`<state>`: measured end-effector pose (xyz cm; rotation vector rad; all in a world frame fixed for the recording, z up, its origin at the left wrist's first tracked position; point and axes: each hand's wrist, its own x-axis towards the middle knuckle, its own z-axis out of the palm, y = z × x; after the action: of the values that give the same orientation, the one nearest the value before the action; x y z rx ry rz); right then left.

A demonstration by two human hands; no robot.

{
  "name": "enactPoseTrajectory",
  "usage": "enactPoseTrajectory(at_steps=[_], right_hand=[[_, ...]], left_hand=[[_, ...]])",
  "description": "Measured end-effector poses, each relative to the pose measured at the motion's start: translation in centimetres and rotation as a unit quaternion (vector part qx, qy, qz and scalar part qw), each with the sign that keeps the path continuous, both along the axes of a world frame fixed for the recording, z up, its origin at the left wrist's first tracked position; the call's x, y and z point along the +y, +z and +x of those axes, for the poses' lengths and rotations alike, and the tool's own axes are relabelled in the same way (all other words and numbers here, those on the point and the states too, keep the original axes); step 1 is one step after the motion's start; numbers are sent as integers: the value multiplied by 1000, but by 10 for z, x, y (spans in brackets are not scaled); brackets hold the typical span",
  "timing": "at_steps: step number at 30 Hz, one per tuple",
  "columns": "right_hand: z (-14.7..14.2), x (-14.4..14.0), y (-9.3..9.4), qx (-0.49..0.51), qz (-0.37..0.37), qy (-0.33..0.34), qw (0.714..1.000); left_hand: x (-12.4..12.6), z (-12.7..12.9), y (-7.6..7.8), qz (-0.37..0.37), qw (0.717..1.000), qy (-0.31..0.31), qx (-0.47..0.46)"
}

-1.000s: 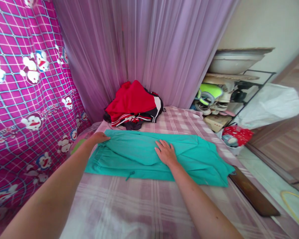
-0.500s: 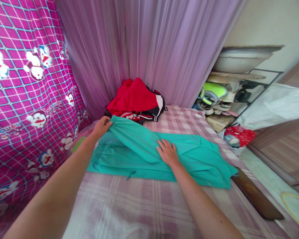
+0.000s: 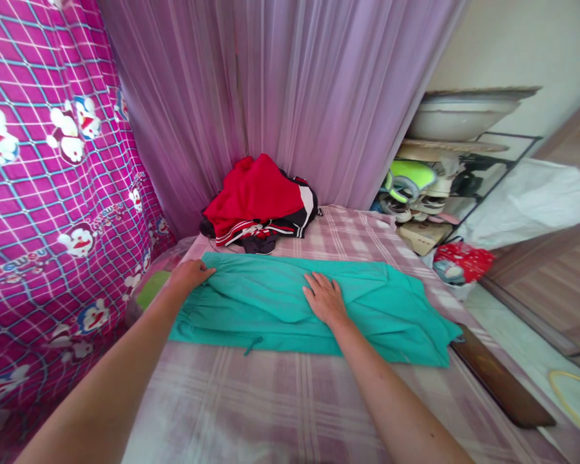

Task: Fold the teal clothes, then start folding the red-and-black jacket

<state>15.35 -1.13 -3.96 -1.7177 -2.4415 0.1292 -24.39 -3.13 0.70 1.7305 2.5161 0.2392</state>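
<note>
A teal garment (image 3: 270,325) with a gathered left end and a small cord at its near edge lies lengthwise across a checked bed cover. My left hand (image 3: 191,276) is closed on the upper left corner of the cloth, fingertips pinching its edge. On the middle of the garment rests my right hand (image 3: 325,299), flat with fingers spread, pressing lightly on the fabric. Whether the garment is a jacket or trousers I cannot tell from its folded shape.
Behind the garment sits a heap of red and black clothes (image 3: 263,200). A dark phone-like slab (image 3: 505,380) with a white cable lies by the right edge. A shoe rack (image 3: 430,193) stands beyond; purple curtains (image 3: 290,84) and a pink patterned cloth (image 3: 53,212) hang around.
My left hand has come down and toward me, laying the lifted flap of teal cloth onto the rest. My right hand stays flat in the same place.
</note>
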Motion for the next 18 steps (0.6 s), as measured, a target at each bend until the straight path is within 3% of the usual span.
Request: enactPoseTrajectory(at_steps=[6,9,11,15,18], right_hand=[[-1,-2,3,-2,-4,-1,1000],[-2,-3,6,-5,-12,-3,1000],[-2,-3,7,-5,-16,-4,1000],[-1,-2,5,-5,-12,-3,1000],[-1,-1,2,-1,-8,-1,1000]], left_hand=[[-7,12,10,-61,996,21,66],[0,34,14,-40,995,25,88],[6,59,14,-4,995,-25,99],[15,117,-1,7,972,-225,67],[16,135,-20,-31,977,-204,53]])
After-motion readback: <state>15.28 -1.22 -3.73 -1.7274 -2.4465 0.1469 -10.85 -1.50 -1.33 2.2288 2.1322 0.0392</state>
